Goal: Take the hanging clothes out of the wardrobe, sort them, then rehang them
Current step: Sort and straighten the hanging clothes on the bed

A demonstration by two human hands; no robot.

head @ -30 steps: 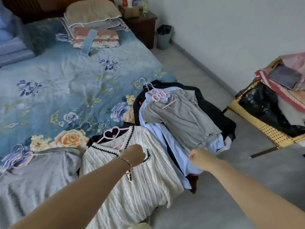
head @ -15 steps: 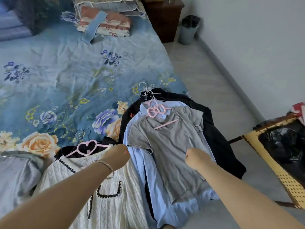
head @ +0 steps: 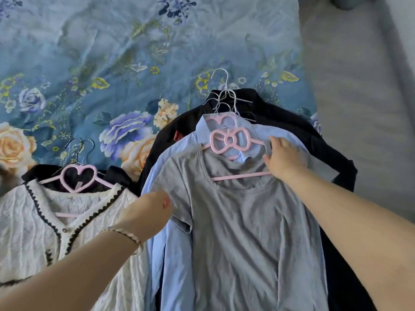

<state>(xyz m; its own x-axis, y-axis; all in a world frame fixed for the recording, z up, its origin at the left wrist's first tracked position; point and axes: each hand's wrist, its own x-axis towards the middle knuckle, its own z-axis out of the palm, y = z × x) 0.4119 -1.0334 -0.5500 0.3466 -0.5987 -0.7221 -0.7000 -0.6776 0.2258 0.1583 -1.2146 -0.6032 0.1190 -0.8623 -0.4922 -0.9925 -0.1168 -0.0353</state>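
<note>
A grey T-shirt (head: 235,232) on a pink bow-shaped hanger (head: 230,140) tops a pile lying on the bed. Under it are a light blue shirt (head: 177,265) and a black garment (head: 332,167), with several wire hanger hooks (head: 224,93) sticking out at the top. My right hand (head: 285,158) grips the T-shirt's right shoulder at the hanger's end. My left hand (head: 150,212), fingers curled, pinches the T-shirt's left sleeve. To the left lies a white cable-knit cardigan (head: 29,221) with black trim on a pink heart hanger (head: 78,177).
The blue floral bedsheet (head: 112,52) fills the upper left. The bed's right edge runs down beside the pile, with grey floor (head: 359,86) beyond it. A dark garment lies under the cardigan.
The view has dropped closer to the pile. My right hand has moved up from the T-shirt's middle to its right shoulder. My left hand has shifted from the cardigan to the T-shirt's left sleeve.
</note>
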